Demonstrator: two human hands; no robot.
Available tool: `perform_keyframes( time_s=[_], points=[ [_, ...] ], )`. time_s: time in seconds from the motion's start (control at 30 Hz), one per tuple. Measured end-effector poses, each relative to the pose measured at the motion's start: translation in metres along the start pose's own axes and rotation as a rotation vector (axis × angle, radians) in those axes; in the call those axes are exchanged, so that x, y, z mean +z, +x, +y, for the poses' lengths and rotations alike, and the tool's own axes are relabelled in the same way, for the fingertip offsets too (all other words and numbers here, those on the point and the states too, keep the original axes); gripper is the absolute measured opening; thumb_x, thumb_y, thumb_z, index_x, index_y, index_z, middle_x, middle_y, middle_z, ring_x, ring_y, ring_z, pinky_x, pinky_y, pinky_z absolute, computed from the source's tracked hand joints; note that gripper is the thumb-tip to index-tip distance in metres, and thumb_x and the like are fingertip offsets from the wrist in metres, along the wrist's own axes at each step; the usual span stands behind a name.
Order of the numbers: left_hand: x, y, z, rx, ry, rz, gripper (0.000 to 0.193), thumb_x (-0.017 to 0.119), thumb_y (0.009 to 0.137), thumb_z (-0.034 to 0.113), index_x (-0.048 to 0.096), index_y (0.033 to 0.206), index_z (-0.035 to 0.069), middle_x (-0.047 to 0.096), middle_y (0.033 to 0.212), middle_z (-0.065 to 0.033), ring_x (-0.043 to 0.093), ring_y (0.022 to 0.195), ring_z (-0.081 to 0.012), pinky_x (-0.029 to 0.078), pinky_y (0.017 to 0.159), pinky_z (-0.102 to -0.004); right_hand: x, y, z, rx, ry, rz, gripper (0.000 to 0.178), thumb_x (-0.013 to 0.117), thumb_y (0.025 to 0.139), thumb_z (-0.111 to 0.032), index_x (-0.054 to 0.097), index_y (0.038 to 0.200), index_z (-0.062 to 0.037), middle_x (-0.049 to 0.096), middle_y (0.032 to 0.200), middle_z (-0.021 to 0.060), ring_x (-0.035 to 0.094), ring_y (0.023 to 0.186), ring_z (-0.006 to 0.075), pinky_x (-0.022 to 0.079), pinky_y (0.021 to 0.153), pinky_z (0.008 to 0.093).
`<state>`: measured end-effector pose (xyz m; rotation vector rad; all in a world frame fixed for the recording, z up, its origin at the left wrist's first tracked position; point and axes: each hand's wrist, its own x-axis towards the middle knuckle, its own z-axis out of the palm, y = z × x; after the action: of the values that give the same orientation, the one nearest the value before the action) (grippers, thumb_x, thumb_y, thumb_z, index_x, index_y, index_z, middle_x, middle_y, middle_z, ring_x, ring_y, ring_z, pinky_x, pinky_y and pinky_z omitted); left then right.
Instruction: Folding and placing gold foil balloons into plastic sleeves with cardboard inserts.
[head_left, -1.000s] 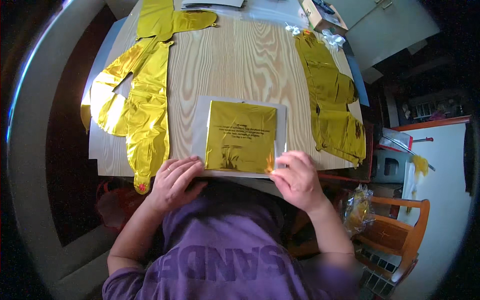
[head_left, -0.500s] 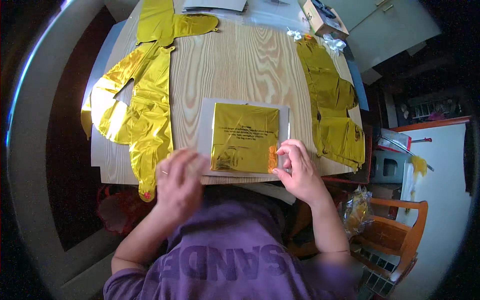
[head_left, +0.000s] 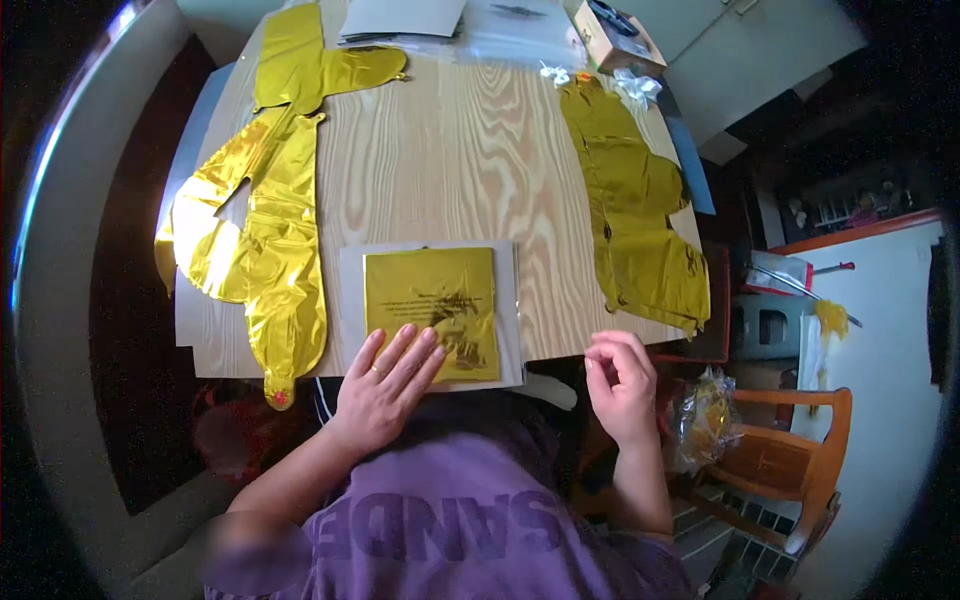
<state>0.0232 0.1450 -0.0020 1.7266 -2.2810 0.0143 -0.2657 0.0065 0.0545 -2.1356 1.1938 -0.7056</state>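
A flat gold foil packet [head_left: 425,280] with dark print lies on a larger pale grey sheet [head_left: 507,300] at the table's near edge. My left hand [head_left: 388,385] rests flat over the packet's lower left part, fingers stretched out, a ring on one. Off the table's front edge, to the right of the sheet, my right hand [head_left: 622,385] is held with its fingers curled in. Nothing shows between its fingers. To the left lies a flat gold foil balloon [head_left: 285,240], its tail hanging over the near edge. Another gold foil balloon [head_left: 640,215] is spread out along the right side.
A further gold foil piece [head_left: 290,60] lies far left. At the back are a stack of grey sheets [head_left: 400,18], clear plastic bags [head_left: 515,35] and a wooden box [head_left: 625,45] with dark items. A wooden chair [head_left: 790,450] and a clear bag [head_left: 705,415] are to the right.
The packet and its sheet have shifted left and nearer to me. My left hand has come down flat on the packet. My right hand has left the packet's right edge.
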Motion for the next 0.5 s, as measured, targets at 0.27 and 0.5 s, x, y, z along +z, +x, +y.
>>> perform_keyframes(
  time_s=[0.27, 0.5],
  points=[
    [-0.027, 0.035, 0.026, 0.351, -0.099, 0.141, 0.050, 0.052, 0.093, 0.020, 0.055, 0.141, 0.011, 0.053, 0.146, -0.0094, 0.049, 0.138, -0.0284, 0.031, 0.118, -0.0462, -0.032, 0.059, -0.026, -0.199, -0.252, -0.051, 0.063, 0.077, 0.085, -0.038, 0.055, 0.127, 0.0025, 0.060, 0.125, 0.0212, 0.060, 0.115, 0.0403, 0.049, 0.099, 0.0443],
    [-0.052, 0.076, 0.045, 0.810, -0.123, 0.221, 0.044, 0.057, 0.090, 0.021, 0.061, 0.133, 0.013, 0.057, 0.140, -0.0072, 0.056, 0.126, -0.0278, 0.044, 0.107, -0.0464, -0.093, 0.094, -0.002, 0.214, 0.292, -1.055, 0.039, 0.078, 0.086, -0.029, 0.067, 0.108, 0.0012, 0.071, 0.086, 0.0092, 0.066, 0.076, 0.0164, 0.052, 0.068, 0.0308]
  ],
)
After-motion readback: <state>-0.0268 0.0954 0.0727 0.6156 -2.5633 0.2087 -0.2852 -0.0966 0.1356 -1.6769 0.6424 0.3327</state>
